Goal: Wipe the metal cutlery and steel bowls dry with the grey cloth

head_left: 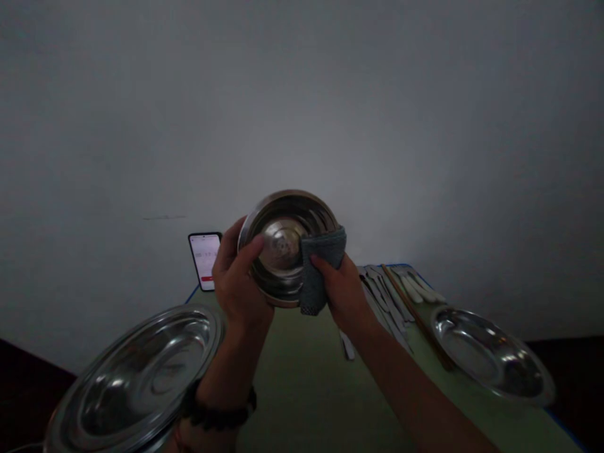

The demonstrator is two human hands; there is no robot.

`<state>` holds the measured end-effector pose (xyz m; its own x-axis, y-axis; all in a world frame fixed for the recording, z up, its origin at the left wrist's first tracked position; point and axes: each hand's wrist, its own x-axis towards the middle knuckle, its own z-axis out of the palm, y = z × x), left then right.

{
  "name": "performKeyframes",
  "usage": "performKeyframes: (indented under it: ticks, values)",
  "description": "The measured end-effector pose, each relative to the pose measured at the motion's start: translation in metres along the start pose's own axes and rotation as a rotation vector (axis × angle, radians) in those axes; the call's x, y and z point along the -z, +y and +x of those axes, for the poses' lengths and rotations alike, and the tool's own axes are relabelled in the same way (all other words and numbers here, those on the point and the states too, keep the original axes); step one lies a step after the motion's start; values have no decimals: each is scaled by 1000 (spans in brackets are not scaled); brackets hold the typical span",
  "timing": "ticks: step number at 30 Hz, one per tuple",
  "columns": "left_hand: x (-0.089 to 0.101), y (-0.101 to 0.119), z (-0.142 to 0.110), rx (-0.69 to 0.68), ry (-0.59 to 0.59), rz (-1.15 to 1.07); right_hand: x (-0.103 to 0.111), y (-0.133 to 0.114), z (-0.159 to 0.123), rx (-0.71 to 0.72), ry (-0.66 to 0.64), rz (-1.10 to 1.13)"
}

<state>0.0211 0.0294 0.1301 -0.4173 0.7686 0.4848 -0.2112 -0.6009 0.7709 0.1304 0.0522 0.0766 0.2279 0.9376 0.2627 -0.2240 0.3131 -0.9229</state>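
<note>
A shiny steel bowl (282,244) is held up above the table, its inside turned toward me. My left hand (243,280) grips its left side, with the thumb over the rim onto the inner wall. At the right side, my right hand (342,286) is closed on a folded grey-blue cloth (325,248). The cloth laps over the bowl's right rim and lies against its inside, the right thumb pressing on it. The right fingers behind the cloth and bowl are hidden.
Large steel basins (141,377) stand stacked at the left. A phone (204,261) leans on the wall. Behind my right forearm lie metal cutlery (384,296), a wooden chopstick-like stick (415,314) and white-handled utensils (418,286). A shallow steel dish (491,355) sits at the table's (302,384) right edge.
</note>
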Motion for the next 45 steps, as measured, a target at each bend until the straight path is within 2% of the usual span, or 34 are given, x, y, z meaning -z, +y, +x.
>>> performKeyframes:
  ticks: [3,5,7,9,12,15,20,26,33,45]
  values:
    - [-6,-3,-6,-67,48,-8,-5,1,-4,-42,22,73]
    - [-10,-3,-10,-56,21,-10,-3,0,-3,-47,20,117]
    - [-13,-1,-11,8,-64,-3,5,-3,3,-43,34,90]
    - [-11,3,-9,101,-206,-14,17,-7,11,-3,70,-22]
    - [-4,9,-2,242,-428,-21,34,-19,20,168,81,-286]
    - [5,12,5,291,-525,11,44,-33,22,294,26,-485]
    - [13,13,10,414,-678,-8,45,-46,18,366,-25,-674]
    - [10,13,9,467,-625,-83,45,-46,17,353,-8,-710]
    - [14,6,11,522,-555,6,44,-42,18,369,-36,-684]
    - [16,0,11,512,-478,20,43,-42,17,355,-44,-694]
